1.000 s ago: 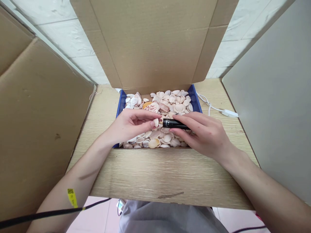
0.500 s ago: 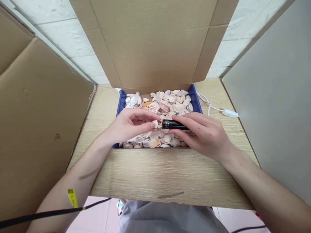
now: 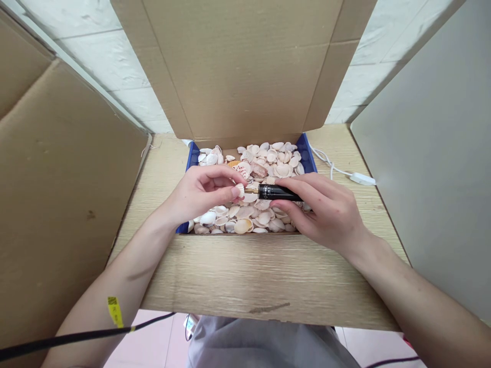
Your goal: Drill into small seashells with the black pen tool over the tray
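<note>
Over the blue tray (image 3: 311,159) heaped with seashells (image 3: 264,159), the left hand (image 3: 199,194) is pinching a small ribbed shell (image 3: 241,190) between thumb and curled fingertips, holding it just above the pile near the tray's middle. The right hand (image 3: 326,209) is gripping a black pen-like tool (image 3: 274,192) with its fingers closed around the barrel, and the tool's thin metal tip is meeting the small shell's edge. Behind the tray a cardboard box flap (image 3: 241,66) is standing upright, and to the tray's right a white cable with a switch (image 3: 360,178) is lying on the wooden table (image 3: 261,276).
</note>
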Tool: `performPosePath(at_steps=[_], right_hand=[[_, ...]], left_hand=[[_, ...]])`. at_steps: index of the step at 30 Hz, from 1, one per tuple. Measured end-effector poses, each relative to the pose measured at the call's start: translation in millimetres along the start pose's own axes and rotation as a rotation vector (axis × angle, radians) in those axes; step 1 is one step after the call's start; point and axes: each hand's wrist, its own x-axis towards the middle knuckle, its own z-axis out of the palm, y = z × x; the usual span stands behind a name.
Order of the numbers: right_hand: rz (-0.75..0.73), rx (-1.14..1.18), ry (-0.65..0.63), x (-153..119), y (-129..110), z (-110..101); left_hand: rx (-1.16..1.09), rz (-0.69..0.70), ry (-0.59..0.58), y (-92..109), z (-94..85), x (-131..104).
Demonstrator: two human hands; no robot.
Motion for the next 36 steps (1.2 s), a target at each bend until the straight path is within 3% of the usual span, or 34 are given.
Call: performPosePath(at_steps=[9, 16, 36], right_hand=[[0.079, -0.011, 0.022, -1.1, 0.3, 0.0], [0.087, -0.022, 0.028, -1.6, 0.4, 0.1], [0.09, -0.024, 0.063, -0.1, -1.2, 0.0]], left_hand=[[-0.238, 0.054, 0.062, -2.8, -1.5, 2.7], [-0.241, 0.072, 0.013, -3.8, -1.7, 1.8], [-0.214, 0.109, 0.06, -7.9, -1.0, 3.5]])
